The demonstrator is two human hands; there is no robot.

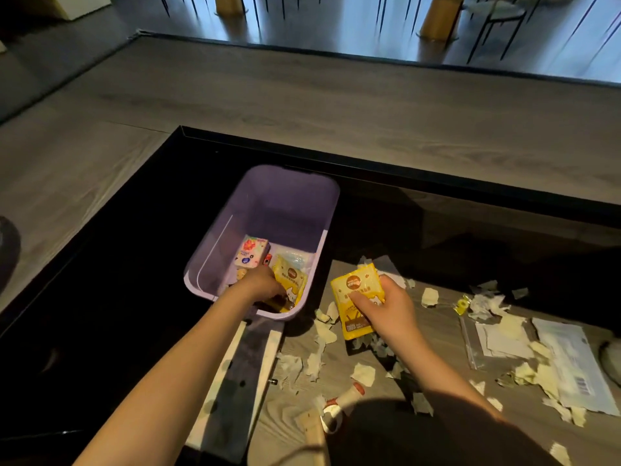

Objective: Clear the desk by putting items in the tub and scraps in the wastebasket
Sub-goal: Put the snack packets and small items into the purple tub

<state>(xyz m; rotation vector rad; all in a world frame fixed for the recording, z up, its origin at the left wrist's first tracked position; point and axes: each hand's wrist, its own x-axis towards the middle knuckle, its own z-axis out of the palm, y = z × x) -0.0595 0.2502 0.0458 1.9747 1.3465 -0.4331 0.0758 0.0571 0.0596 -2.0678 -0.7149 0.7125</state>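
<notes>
Head view: torn paper scraps (363, 373) litter the wood-grain counter (289, 418) closest to the person. Just beyond, the right hand (386, 307) grips a yellow packet (356, 297), thumb across its face, over the counter's left edge. The left hand (262, 284) reaches down inside the purple tub (262, 203), against a second yellow packet (290, 280); whether its fingers grip it cannot be told. A pink pack (252, 252) lies farther in.
</notes>
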